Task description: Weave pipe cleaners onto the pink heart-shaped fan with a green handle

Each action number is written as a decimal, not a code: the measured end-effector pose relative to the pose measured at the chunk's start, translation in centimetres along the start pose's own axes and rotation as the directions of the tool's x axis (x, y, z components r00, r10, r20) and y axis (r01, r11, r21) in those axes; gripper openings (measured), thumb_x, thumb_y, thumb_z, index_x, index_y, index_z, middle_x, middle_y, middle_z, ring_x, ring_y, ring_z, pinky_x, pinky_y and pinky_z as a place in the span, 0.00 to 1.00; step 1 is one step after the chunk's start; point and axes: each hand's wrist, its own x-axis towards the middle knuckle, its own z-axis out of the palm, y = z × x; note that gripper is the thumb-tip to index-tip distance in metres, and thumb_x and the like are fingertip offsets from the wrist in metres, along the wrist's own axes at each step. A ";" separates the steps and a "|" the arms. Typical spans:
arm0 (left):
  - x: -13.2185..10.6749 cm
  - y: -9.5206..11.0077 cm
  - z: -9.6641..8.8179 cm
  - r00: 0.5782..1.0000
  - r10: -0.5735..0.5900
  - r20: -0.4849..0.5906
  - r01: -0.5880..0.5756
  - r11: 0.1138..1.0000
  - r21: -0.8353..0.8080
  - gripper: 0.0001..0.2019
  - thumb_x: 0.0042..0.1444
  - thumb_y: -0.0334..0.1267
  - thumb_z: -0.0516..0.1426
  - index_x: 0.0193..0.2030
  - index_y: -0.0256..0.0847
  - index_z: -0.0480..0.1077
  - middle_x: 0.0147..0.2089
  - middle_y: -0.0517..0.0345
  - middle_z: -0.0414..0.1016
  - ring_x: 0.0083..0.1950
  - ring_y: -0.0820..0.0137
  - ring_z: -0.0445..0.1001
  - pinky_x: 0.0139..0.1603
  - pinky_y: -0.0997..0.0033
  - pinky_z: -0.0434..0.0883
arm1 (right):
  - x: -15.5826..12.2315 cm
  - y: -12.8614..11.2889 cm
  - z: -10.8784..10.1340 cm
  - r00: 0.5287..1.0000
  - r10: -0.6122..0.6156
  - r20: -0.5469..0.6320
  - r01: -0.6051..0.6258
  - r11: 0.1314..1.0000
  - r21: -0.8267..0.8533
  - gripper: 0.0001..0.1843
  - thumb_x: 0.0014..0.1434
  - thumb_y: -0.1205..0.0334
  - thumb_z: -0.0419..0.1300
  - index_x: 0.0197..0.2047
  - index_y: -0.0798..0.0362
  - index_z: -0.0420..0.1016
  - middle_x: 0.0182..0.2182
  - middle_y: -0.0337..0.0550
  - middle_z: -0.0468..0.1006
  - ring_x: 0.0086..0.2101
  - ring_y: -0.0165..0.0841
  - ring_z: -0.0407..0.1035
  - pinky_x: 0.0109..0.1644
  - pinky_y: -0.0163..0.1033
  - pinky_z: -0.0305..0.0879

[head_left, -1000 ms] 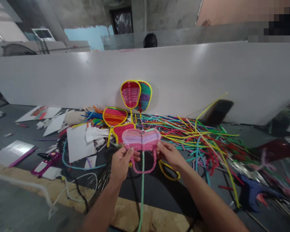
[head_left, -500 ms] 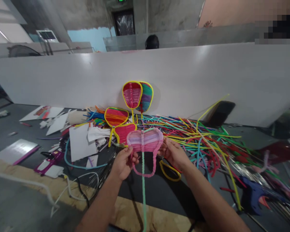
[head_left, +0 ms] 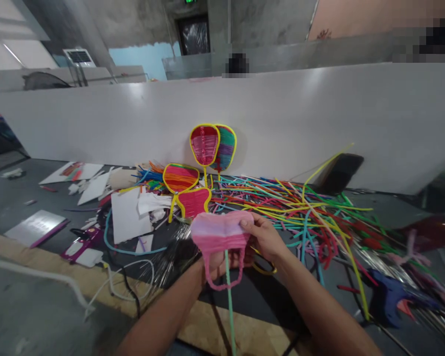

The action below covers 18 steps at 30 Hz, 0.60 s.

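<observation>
A pink and lilac pipe-cleaner fan (head_left: 222, 230) is held up in front of me, its wrapped face towards me. Below the wrapped part hangs a bare pink loop, and a long mint-green pipe cleaner (head_left: 230, 301) runs down from the middle. My right hand (head_left: 265, 238) pinches the right edge, thumb on the front. Behind the loop, my left hand (head_left: 220, 262) is closed against the fan from underneath; its fingertips are partly hidden. A yellow pipe-cleaner loop (head_left: 265, 269) lies just beyond my right hand.
Two yellow-rimmed fans (head_left: 204, 143) lean on the white partition (head_left: 133, 118), with more yellow-edged shapes (head_left: 181, 178) below. Loose pipe cleaners (head_left: 282, 202) spread across the right. A blue glue gun (head_left: 387, 296), phone (head_left: 339, 173), white cards (head_left: 129, 217) and cables (head_left: 150, 282) lie around.
The fan has turned over: the central rib and outline have given way to a smooth wrapped face. My left hand has moved from its left edge to behind the loop.
</observation>
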 end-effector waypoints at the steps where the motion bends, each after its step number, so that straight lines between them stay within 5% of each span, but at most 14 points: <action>1: 0.2 0.4 -0.3 0.999 -0.030 -0.031 0.028 0.999 -0.045 0.10 0.52 0.44 0.56 0.33 0.39 0.71 0.26 0.53 0.75 0.31 0.62 0.76 0.34 0.61 0.71 | 0.1 -0.3 -0.1 0.999 -0.020 -0.041 0.021 0.999 0.026 0.16 0.44 0.55 0.69 0.37 0.51 0.76 0.28 0.37 0.78 0.25 0.29 0.69 0.32 0.35 0.67; 3: 0.3 1.7 -1.4 0.996 -0.084 -0.016 0.081 0.986 -0.143 0.12 0.53 0.46 0.54 0.33 0.38 0.72 0.28 0.50 0.77 0.34 0.61 0.77 0.36 0.60 0.73 | 0.3 -0.8 -0.5 0.991 -0.056 -0.118 0.064 0.996 0.063 0.17 0.44 0.55 0.69 0.38 0.51 0.76 0.30 0.38 0.79 0.27 0.30 0.71 0.33 0.36 0.68; 6: 0.0 3.6 -3.0 0.999 0.015 -0.034 -0.021 0.980 -0.200 0.13 0.52 0.48 0.56 0.34 0.39 0.71 0.28 0.53 0.77 0.33 0.64 0.77 0.37 0.62 0.73 | 0.7 -1.0 -1.2 0.975 -0.085 -0.205 0.098 0.994 0.056 0.15 0.44 0.56 0.69 0.35 0.51 0.75 0.27 0.36 0.79 0.23 0.28 0.69 0.28 0.34 0.66; 11: -0.7 4.2 -3.4 0.988 0.157 0.011 -0.157 0.987 0.015 0.15 0.42 0.40 0.66 0.36 0.36 0.73 0.31 0.56 0.77 0.30 0.70 0.75 0.37 0.70 0.72 | 1.0 -0.7 -1.5 0.959 -0.098 -0.264 0.113 0.993 0.042 0.13 0.44 0.57 0.69 0.34 0.51 0.75 0.26 0.36 0.78 0.22 0.28 0.69 0.26 0.33 0.67; 18: -0.1 3.1 -3.5 0.964 0.240 -0.117 -0.235 0.970 0.058 0.15 0.40 0.38 0.67 0.35 0.36 0.73 0.29 0.60 0.75 0.27 0.76 0.72 0.33 0.75 0.69 | 0.8 0.1 -1.1 0.993 0.023 -0.116 -0.013 0.996 0.089 0.20 0.46 0.55 0.68 0.43 0.49 0.73 0.38 0.42 0.80 0.34 0.35 0.74 0.37 0.40 0.70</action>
